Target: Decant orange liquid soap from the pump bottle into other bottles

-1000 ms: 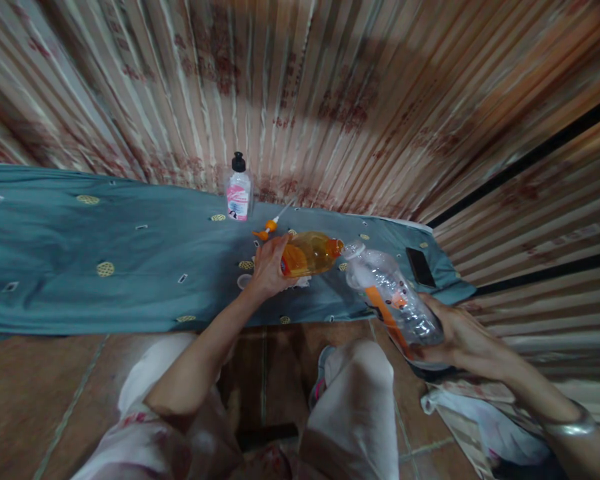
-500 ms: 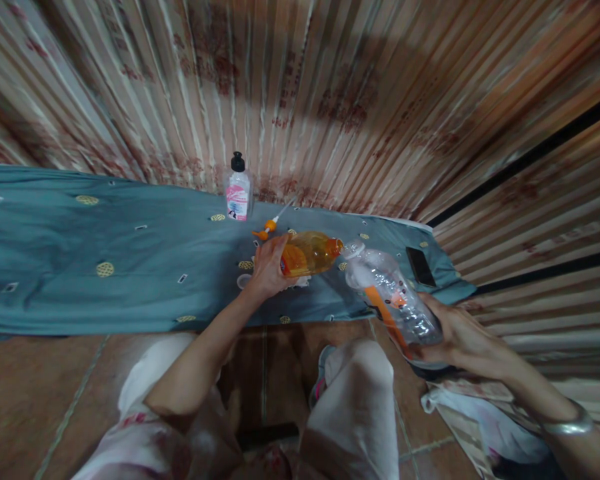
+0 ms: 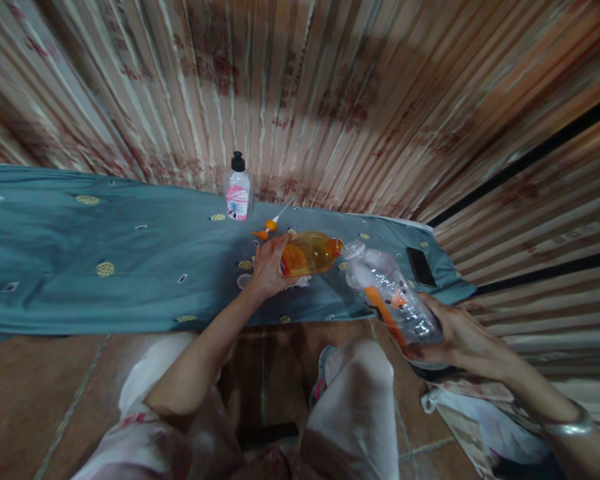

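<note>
The left hand (image 3: 269,268) is wrapped round the base of an amber bottle (image 3: 310,253) at centre frame, lying nearly level, its mouth meeting that of a clear bottle (image 3: 397,300), which slants to the lower right into the clasped right hand (image 3: 453,333). From here I can't tell how much either bottle holds.

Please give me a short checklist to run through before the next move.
1. Left hand gripping the amber bottle: ok.
2. Right hand gripping the clear plastic bottle: ok.
3. Bottle mouths facing each other, close together: ok.
4. Liquid passing between the mouths: cannot tell.
5. Orange pump lying on the teal cloth, clear of the mouths: ok.
6. Black-capped bottle upright: ok.
</note>
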